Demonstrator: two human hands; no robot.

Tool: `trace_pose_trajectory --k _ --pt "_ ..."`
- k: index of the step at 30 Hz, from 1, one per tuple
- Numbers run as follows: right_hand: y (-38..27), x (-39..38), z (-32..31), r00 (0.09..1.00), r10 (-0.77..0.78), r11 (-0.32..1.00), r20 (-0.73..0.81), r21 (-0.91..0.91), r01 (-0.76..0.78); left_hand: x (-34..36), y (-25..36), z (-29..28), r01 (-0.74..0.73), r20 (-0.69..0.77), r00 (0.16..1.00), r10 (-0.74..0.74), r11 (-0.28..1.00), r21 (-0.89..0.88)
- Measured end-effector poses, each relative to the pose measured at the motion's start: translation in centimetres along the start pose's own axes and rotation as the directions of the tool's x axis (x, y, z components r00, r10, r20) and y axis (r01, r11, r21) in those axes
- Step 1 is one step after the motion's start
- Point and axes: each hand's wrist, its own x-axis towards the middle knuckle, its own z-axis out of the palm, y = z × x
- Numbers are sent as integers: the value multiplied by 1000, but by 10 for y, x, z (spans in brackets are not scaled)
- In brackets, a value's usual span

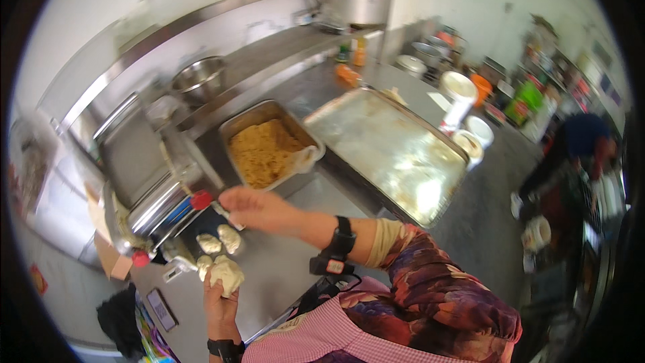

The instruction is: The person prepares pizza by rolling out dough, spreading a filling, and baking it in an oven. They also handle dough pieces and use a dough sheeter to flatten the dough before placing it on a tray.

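Note:
A lump of pale dough [227, 275] rests in my left hand [220, 309], whose fingers curl around its near side. Smaller dough pieces [229, 238] lie on the steel table just beyond it. My right hand [259, 210] is raised over the table, smeared by motion, so its fingers cannot be made out. It is nearest to a red knob [201, 199] on a steel machine [149, 205] at the left. Ahead of that hand sits a rectangular metal pan [232, 169] of crumbly yellow-brown filling [263, 149], with a clear plastic bag [306, 160] at its right side.
A large shiny baking tray [383, 141] lies right of the pan. A phone [162, 309] rests at the table's left edge. Steel bowls [200, 81] stand by the back shelf [269, 54]. White buckets [478, 131] are beyond the tray. Another person [578, 141] bends over at far right.

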Motion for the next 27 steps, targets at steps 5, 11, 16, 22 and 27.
trace_pose_trajectory --k 5,11,16,22,27 --pt "23 -59 19 939 340 939 52 -64 -337 25 -13 42 82 194 974 -119 978 192" --pt "12 -91 5 943 79 918 -324 -346 -195 43 -45 84 -4 265 954 -143 874 486" --pt "1 -104 3 941 121 929 -317 -297 -220 26 -36 96 172 127 960 -249 885 433" --pt "-5 -101 18 990 -3 799 -141 -596 -82 17 -16 100 -18 486 844 -227 893 449" --pt "5 -72 56 927 233 879 -294 -345 -330 13 20 58 69 338 900 -274 857 510"
